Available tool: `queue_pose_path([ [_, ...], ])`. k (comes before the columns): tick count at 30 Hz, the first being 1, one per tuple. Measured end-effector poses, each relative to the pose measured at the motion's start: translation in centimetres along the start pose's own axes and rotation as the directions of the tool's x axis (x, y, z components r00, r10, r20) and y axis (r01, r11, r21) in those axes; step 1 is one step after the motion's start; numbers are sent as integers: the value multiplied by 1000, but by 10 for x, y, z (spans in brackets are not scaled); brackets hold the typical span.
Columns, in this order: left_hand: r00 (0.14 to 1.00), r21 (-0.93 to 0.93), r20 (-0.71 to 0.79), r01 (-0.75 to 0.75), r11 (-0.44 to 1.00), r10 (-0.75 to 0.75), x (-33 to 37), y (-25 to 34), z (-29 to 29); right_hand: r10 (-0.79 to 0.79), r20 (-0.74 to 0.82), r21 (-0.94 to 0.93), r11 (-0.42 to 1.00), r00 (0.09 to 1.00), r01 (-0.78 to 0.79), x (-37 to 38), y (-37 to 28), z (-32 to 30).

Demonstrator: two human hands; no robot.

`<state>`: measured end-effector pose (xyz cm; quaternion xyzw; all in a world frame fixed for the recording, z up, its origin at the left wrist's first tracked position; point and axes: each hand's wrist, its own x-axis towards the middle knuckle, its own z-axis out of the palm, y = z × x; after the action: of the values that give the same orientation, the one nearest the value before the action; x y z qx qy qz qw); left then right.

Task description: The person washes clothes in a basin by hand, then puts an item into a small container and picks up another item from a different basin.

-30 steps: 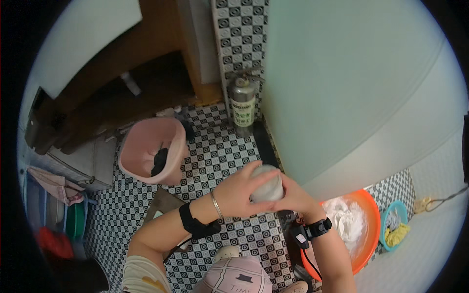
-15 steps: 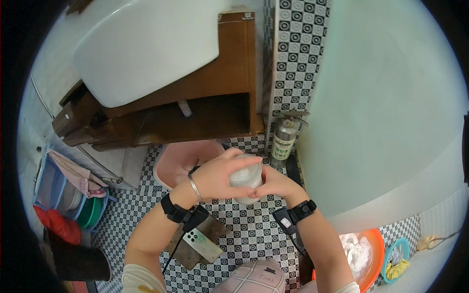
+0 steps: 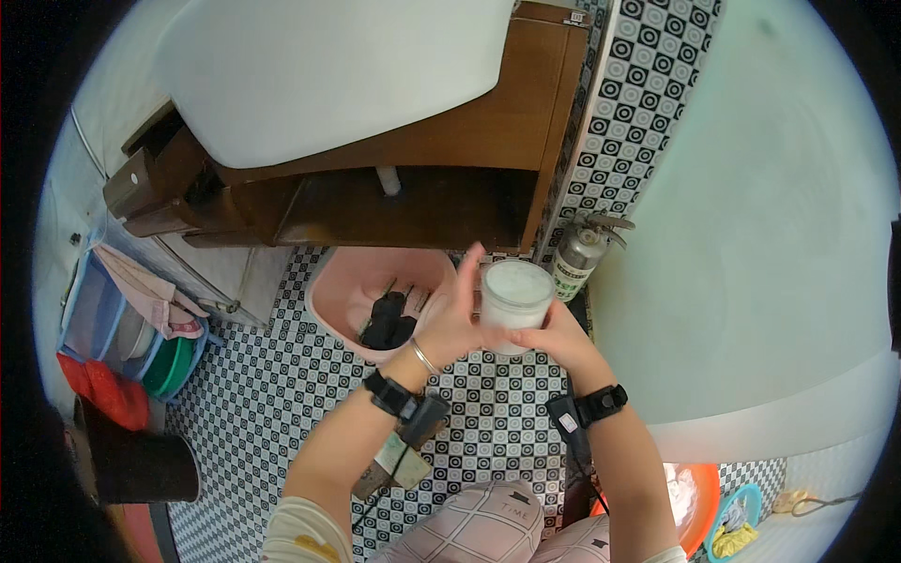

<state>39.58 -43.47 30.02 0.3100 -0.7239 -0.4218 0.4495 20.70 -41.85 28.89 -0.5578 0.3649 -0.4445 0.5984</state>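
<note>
I hold a clear round jar [image 3: 516,305] of white contents, upright, above the tiled floor. My right hand [image 3: 561,336] grips its lower right side, thumb across the front. Against the jar's left side rests my left hand [image 3: 452,324], its thumb near the base and its fingers stretched up beside the rim. Whether a clear lid covers the jar, I cannot tell. Just left of my hands, a pink basin [image 3: 328,305] on the floor contains dark items [image 3: 387,321] that look like cloth.
Beyond the basin stands a brown cabinet [image 3: 554,141] under a white sink [image 3: 347,75]. A fire extinguisher [image 3: 577,258] stands right of the jar. Lower right are an orange basin [image 3: 710,497] with white cloth and a blue basin [image 3: 751,497]. A phone [image 3: 402,462] lies below my left wrist.
My left hand has slid off the jar's top to its left side, fingers now straightened, uncovering the top. The view has shifted, and the dark items in the pink basin now show.
</note>
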Motion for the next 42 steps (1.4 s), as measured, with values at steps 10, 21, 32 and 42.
queue_pose_path([
  [10, 970, -63, 5, 241, 968, -242, -21, -22, 49, -168, 17, -554, 819, 986, 149, -24, -34, -31],
  [21, 991, 326, -113, 103, 940, -69, -12, -25, 37, 209, -117, -910, 369, 971, -189, 24, -76, 8],
  [32, 797, 471, -604, 377, 798, -20, 64, -29, -3, -222, -210, -814, 579, 952, -45, 54, -36, 10],
  [42, 868, 291, -495, 208, 934, -39, 76, -54, -25, -254, -301, -416, 902, 919, 114, 95, 30, 39],
])
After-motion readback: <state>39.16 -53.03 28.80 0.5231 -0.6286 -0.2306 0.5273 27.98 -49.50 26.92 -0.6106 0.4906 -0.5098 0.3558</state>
